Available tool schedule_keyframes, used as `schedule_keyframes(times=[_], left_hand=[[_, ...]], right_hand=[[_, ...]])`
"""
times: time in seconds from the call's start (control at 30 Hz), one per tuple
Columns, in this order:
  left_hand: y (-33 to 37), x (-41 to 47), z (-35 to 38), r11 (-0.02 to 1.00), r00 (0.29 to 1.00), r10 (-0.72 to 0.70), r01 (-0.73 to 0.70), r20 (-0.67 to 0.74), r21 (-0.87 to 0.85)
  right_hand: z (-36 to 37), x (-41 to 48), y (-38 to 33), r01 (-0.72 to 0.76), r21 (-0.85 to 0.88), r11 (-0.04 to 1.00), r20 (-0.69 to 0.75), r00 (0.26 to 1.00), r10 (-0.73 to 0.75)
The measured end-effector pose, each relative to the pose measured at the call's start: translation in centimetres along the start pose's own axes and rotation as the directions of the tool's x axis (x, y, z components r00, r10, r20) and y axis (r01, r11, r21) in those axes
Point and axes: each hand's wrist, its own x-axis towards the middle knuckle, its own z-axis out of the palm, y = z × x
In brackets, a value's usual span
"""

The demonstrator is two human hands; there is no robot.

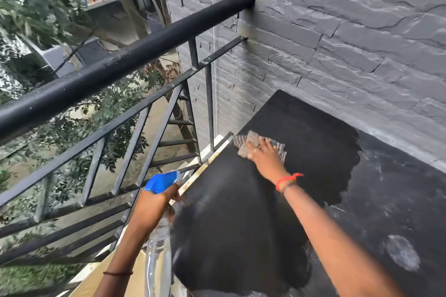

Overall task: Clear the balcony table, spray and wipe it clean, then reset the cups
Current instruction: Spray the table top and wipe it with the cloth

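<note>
The black balcony table [313, 128] fills the right half of the head view. Its left and middle part is dark and wet; its right part is dusty with pale smears. My right hand [264, 159] lies flat, fingers spread, pressing a grey striped cloth [246, 143] onto the table's far left corner. My left hand [156, 200] grips a clear spray bottle [158, 243] with a blue trigger head [161, 182], held off the table's left edge. No cups are in view.
A black metal railing [125, 60] runs along the left, close to the table's left edge. A grey stone-tile wall [337, 43] stands behind the table. Trees and buildings lie beyond the railing.
</note>
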Motion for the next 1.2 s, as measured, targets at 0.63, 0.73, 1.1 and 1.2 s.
schedule_keyframes(times=[0.63,0.73,1.1,1.2], left_hand=[[0.2,-0.3,-0.6,1.0,0.999,-0.005,0.004,-0.049,-0.019],[-0.1,-0.5,-1.0,1.0,0.999,-0.008,0.008,-0.049,-0.003],[0.2,-1.6,-2.4,0.998,0.996,0.029,-0.034,-0.09,-0.052],[0.3,-1.9,-2.8,0.997,0.995,0.055,-0.06,-0.088,-0.051]], right_hand=[[-1.0,-2.0,2.5,0.025,0.016,1.0,0.053,0.998,-0.026],[0.0,2.4,1.1,-0.026,-0.012,1.0,0.084,0.996,0.027],[7.8,-16.5,-19.1,0.376,-0.01,0.927,0.161,0.915,-0.37],[7.5,-23.0,-16.8,0.342,0.093,0.935,0.144,0.925,-0.352]])
